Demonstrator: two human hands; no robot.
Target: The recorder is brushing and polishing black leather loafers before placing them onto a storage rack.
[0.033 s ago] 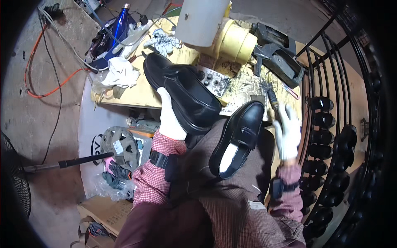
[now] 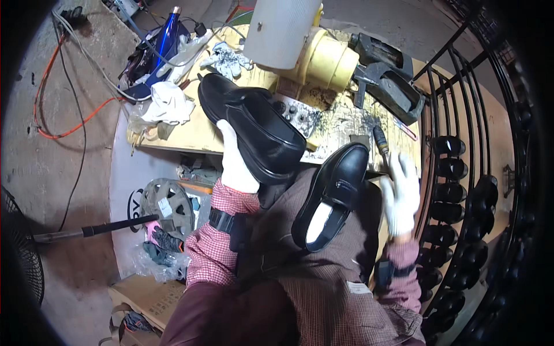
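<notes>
My white-gloved left hand (image 2: 236, 158) grips a black leather loafer (image 2: 257, 135) from its left side, holding it tilted above my lap and the table's near edge. The fingers under the loafer are hidden. A second black loafer (image 2: 340, 179), with a pale insole and a strap across its top, rests on my lap, toe pointing away. To the right of that one, my gloved right hand (image 2: 401, 193) is open and holds nothing, with its thumb apart from the fingers. Just beyond its fingertips lies a dark-handled tool (image 2: 380, 138) on the table.
The stained yellow table (image 2: 196, 141) carries a yellow machine (image 2: 329, 57), black metal parts (image 2: 392, 95), a stained glove (image 2: 227, 59), a white cloth (image 2: 169, 102) and a blue bottle (image 2: 168, 32). A rack of black shoes (image 2: 447, 190) stands at right. A fan (image 2: 23, 248) is at left.
My right hand has drawn back slightly toward me, away from the dark-handled tool. The held loafer has shifted a little to the left.
</notes>
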